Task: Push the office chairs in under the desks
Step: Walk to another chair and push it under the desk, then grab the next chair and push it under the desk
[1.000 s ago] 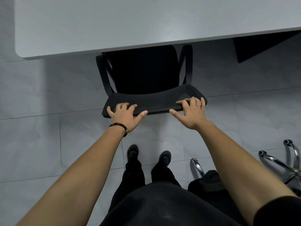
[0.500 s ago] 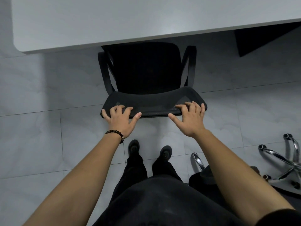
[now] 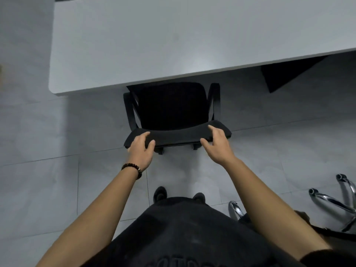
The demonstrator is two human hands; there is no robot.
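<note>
A black office chair [image 3: 171, 106] faces the white desk [image 3: 173, 45], the front of its seat hidden under the desk's near edge. Its curved backrest top [image 3: 177, 136] points toward me. My left hand [image 3: 141, 149], with a bead bracelet at the wrist, holds the left end of the backrest, fingers over the top and thumb on the near side. At the right end, my right hand [image 3: 216, 144] curls over the backrest in the same way, its thumb spread toward the middle.
Grey tiled floor [image 3: 57, 180] surrounds me. The chrome star base of another chair [image 3: 335, 201] stands at the lower right, with one chrome leg [image 3: 235, 209] near my right foot. A dark desk support [image 3: 283, 74] sits under the desk to the right.
My view has lifted, so more of the desk top shows. Both hands have turned more on edge on the backrest, fingers less spread. The chair stays partly under the desk.
</note>
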